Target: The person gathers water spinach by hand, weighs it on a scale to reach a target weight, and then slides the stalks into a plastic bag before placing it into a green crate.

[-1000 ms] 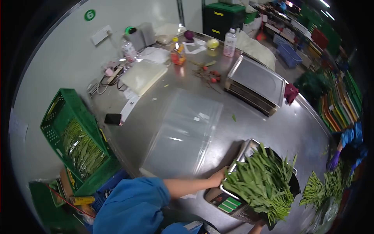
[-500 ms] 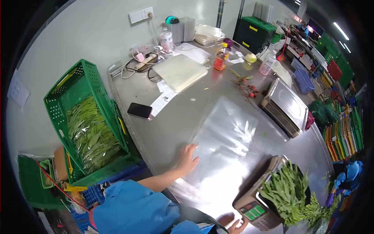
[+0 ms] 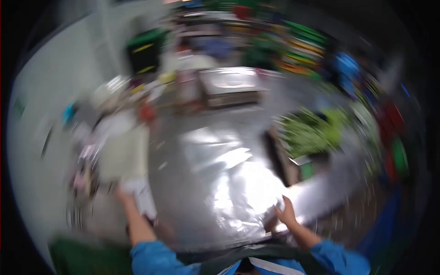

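Motion smears the whole head view. My left hand is stretched out at the left, beside a white paper strip; its fingers are too blurred to read. By the table's front edge, my right hand has its thumb and fingers apart and holds nothing visible. It is just in front of a weighing scale heaped with leafy greens. A clear plastic sheet or bag lies flat on the shiny metal table between my hands. Behind the paper strip is a pale stack of flat bags.
A second scale with a metal top stands at the table's far side. Blurred bottles and wrapped items line the left back. A dark green box is beyond them. Stacked colourful crates and a person in blue are at the right back.
My view has swung to the right, so the scene is turned and blurred. My left hand has moved from beside the plastic sheet to the paper strip. My right hand now shows more fully.
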`<state>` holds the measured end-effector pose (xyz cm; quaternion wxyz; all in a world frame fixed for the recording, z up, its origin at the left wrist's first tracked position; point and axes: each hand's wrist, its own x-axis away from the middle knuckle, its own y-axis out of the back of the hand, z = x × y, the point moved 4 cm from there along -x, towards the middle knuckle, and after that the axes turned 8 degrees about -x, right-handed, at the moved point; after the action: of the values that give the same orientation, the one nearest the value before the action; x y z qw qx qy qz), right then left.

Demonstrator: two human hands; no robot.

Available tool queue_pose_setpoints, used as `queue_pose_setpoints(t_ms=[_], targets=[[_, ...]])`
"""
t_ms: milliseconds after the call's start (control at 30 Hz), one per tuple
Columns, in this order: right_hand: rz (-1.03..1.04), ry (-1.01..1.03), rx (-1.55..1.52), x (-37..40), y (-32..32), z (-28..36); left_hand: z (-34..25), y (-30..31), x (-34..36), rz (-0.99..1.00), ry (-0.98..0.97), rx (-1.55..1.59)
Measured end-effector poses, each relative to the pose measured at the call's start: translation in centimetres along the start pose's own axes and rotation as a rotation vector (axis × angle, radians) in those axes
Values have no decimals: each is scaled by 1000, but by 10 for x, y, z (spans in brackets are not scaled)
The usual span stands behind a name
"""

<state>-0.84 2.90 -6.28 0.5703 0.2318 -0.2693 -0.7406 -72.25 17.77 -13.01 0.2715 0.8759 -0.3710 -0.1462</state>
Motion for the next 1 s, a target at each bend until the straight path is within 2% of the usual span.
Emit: queue_pose_setpoints(t_ms=[33,67,133,167,300,500,600,667,733,767,800,833,900,1000], targets=[[-76,-90,16,15,5,3,7,6,-25,2,209,937],[-117,-140,-3,31,12,5,10,15,-41,143,214,898],[-163,-283,-115,55,24,12,24,29,-76,-32,137,756],[-169,-316,-130,68,29,15,15,39,-76,-110,166,622],[-195,-410,-122,107,28,22,-20,38,-68,-142,271,490],[-70,-349,-8,111,19,33,-36,-8,-91,-36,351,652],[13,-238,177,113,13,43,-22,-30,-112,24,423,807],[-53,-188,310,114,7,41,-12,-43,-127,70,455,915],[-59,-200,298,112,2,43,-5,-53,-144,104,455,1033],[-34,-205,289,112,1,48,3,-49,-150,69,455,1067],[-23,-219,287,111,1,50,-28,-37,-126,-89,545,885],[3,-189,299,107,-1,50,-51,-28,-108,-174,559,878],[-97,-107,304,114,1,52,-63,-18,-100,-245,582,861],[-132,-51,355,115,-4,48,-53,-7,-124,1,438,1125]])
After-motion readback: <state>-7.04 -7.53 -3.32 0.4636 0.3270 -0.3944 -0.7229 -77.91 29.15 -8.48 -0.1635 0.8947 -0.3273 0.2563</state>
